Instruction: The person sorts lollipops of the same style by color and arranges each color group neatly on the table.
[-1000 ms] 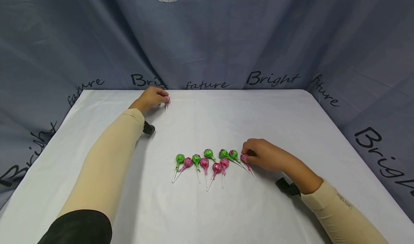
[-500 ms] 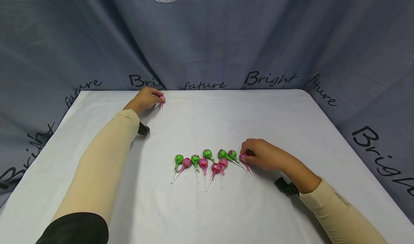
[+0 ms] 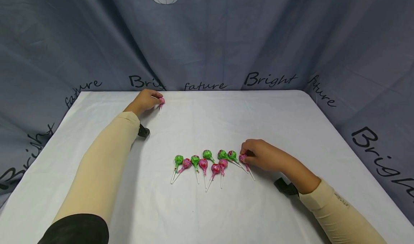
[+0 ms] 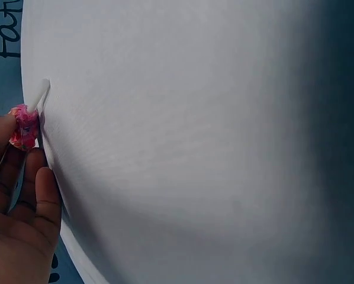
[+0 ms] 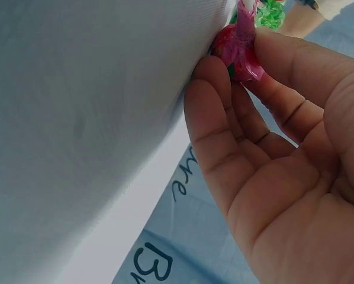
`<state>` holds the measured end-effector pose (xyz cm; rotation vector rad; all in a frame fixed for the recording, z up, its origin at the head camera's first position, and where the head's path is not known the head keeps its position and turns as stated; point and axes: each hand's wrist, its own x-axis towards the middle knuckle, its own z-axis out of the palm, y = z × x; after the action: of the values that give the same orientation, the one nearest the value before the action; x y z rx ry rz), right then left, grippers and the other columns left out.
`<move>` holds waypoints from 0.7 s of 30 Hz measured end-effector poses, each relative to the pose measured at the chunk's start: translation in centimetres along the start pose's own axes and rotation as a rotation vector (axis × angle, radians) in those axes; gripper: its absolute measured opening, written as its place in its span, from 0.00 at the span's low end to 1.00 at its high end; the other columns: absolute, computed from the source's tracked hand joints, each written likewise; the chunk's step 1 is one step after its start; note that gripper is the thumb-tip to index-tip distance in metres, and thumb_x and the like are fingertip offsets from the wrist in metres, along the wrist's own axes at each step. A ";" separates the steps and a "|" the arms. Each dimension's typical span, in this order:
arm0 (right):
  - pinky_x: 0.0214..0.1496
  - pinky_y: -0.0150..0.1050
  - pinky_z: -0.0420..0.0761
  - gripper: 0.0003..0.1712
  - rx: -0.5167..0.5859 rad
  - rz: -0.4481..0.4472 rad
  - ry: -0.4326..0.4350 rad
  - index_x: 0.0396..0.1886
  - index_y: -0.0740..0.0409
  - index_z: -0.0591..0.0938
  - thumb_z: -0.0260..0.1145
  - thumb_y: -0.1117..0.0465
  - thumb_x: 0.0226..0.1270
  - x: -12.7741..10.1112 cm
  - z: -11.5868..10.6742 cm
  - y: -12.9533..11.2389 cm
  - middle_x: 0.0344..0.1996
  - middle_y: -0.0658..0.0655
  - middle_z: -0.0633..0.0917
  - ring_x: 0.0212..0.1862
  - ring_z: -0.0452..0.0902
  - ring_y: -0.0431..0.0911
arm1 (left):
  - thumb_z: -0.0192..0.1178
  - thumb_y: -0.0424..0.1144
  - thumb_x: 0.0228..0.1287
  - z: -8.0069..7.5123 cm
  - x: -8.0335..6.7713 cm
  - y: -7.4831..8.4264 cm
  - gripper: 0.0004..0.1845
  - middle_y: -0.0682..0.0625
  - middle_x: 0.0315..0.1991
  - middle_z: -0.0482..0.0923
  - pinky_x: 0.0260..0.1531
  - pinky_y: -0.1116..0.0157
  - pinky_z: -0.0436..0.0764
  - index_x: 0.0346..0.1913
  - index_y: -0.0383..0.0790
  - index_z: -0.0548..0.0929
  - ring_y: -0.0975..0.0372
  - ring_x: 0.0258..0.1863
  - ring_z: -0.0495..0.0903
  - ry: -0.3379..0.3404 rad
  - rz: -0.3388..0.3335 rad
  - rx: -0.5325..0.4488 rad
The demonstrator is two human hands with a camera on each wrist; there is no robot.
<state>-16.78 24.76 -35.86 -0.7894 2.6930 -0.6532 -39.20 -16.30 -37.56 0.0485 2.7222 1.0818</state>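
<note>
At the far left of the white table, my left hand (image 3: 146, 101) pinches a pink-wrapped lollipop (image 3: 162, 101) by its candy head, the stick pointing toward me. The left wrist view shows thumb and fingers around that pink wrapper (image 4: 24, 127), the white stick against the cloth. My right hand (image 3: 263, 153) pinches another pink lollipop (image 5: 242, 50) at the right end of a loose row. Beside it in the row lie green lollipops (image 3: 231, 155) and pink lollipops (image 3: 215, 169), heads away from me and sticks toward me.
White cloth covers the table (image 3: 275, 208). A dark blue-grey curtain (image 3: 207, 39) with black lettering stands behind the table and at both sides. Black wrist devices (image 3: 143, 130) hang under both forearms, close over the cloth.
My left hand has shifted slightly left with its pink lollipop, then stayed near the table's far edge. The right hand keeps its hold, and the row lies the same.
</note>
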 end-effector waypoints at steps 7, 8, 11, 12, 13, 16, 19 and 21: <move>0.37 0.38 0.74 0.06 0.000 0.004 -0.001 0.33 0.53 0.81 0.69 0.67 0.65 0.0 0.0 -0.1 0.31 0.46 0.78 0.35 0.70 0.42 | 0.61 0.42 0.71 0.1 -0.1 -0.1 0.19 0.42 0.64 0.71 0.57 0.51 0.70 0.62 0.43 0.79 0.50 0.54 0.69 0.008 -0.036 -0.009; 0.37 0.38 0.74 0.05 -0.002 0.001 -0.001 0.33 0.53 0.81 0.69 0.67 0.65 0.0 0.0 -0.1 0.31 0.46 0.78 0.35 0.70 0.42 | 0.61 0.43 0.71 0.0 -0.3 0.0 0.19 0.43 0.64 0.70 0.56 0.51 0.70 0.62 0.43 0.79 0.50 0.54 0.69 0.010 -0.040 -0.007; 0.37 0.38 0.74 0.05 -0.005 -0.005 0.001 0.33 0.54 0.81 0.69 0.67 0.65 0.0 0.0 -0.1 0.31 0.45 0.78 0.35 0.70 0.42 | 0.61 0.44 0.71 -0.3 -0.9 0.2 0.21 0.42 0.65 0.69 0.56 0.50 0.70 0.63 0.44 0.78 0.50 0.54 0.70 0.019 -0.018 0.006; 0.38 0.38 0.74 0.05 -0.003 -0.007 -0.001 0.33 0.54 0.81 0.69 0.67 0.66 0.1 0.0 -0.1 0.31 0.45 0.78 0.35 0.70 0.42 | 0.61 0.44 0.70 -0.4 -1.1 0.3 0.21 0.41 0.65 0.69 0.56 0.50 0.70 0.63 0.43 0.78 0.50 0.55 0.70 0.020 -0.002 0.016; 0.38 0.38 0.74 0.05 -0.002 -0.007 -0.001 0.33 0.54 0.81 0.69 0.67 0.65 0.1 0.1 -0.1 0.31 0.45 0.78 0.35 0.71 0.42 | 0.61 0.43 0.71 -0.5 -1.3 0.3 0.21 0.41 0.65 0.70 0.56 0.50 0.71 0.63 0.43 0.78 0.49 0.55 0.71 0.022 0.014 0.026; 0.38 0.38 0.74 0.05 0.002 -0.001 -0.001 0.33 0.53 0.81 0.69 0.67 0.65 0.1 0.1 -0.1 0.30 0.45 0.78 0.35 0.71 0.42 | 0.61 0.42 0.70 -0.7 -2.2 0.6 0.20 0.40 0.63 0.71 0.56 0.50 0.71 0.62 0.41 0.79 0.49 0.56 0.72 0.028 0.074 0.051; 0.37 0.38 0.74 0.06 -0.002 0.012 -0.001 0.33 0.52 0.80 0.69 0.67 0.65 0.1 0.2 0.0 0.30 0.45 0.77 0.34 0.70 0.42 | 0.61 0.41 0.70 -0.8 -3.3 1.0 0.19 0.40 0.61 0.72 0.55 0.50 0.71 0.60 0.39 0.80 0.49 0.56 0.72 0.038 0.135 0.068; 0.37 0.38 0.74 0.07 -0.006 0.017 0.000 0.33 0.51 0.80 0.69 0.67 0.65 0.1 0.2 0.0 0.29 0.45 0.77 0.34 0.70 0.42 | 0.61 0.40 0.69 -0.8 -4.1 1.3 0.17 0.40 0.59 0.74 0.53 0.51 0.72 0.58 0.38 0.82 0.50 0.55 0.73 0.043 0.178 0.076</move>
<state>-16.76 24.68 -36.04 -0.7674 2.6998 -0.6419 -35.45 -16.37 -35.36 0.2880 2.8409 1.0341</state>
